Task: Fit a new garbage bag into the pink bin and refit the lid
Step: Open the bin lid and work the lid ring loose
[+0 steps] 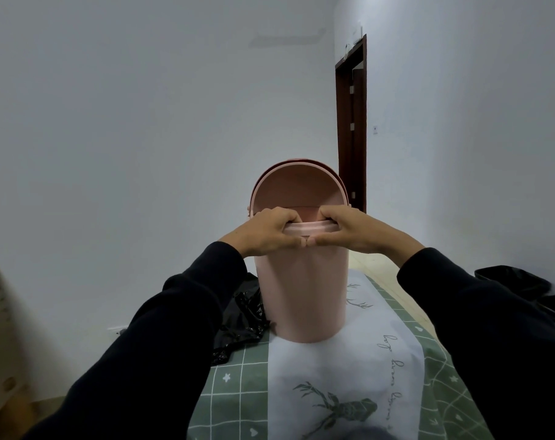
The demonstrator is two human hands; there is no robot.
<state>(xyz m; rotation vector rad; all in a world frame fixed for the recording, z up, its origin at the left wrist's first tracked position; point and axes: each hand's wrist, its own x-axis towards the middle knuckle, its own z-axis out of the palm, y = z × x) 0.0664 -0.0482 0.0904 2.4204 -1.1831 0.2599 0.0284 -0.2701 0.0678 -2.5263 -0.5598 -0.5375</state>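
The pink bin [301, 293] stands upright on a green and white tablecloth [342, 369]. Its pink lid [298, 188] is tipped up at the bin's top, hollow underside facing me. My left hand [266, 231] and my right hand [355, 231] both grip the lid's near rim [311, 228], fingers curled over it and thumbs meeting at the middle. A crumpled black garbage bag [241, 322] lies on the table just left of the bin, partly behind my left sleeve. I cannot see inside the bin.
Another black bag [514, 281] lies at the right, beyond my right sleeve. A dark wooden door frame [352, 128] stands behind the bin in white walls. The table's left edge drops off next to the black garbage bag.
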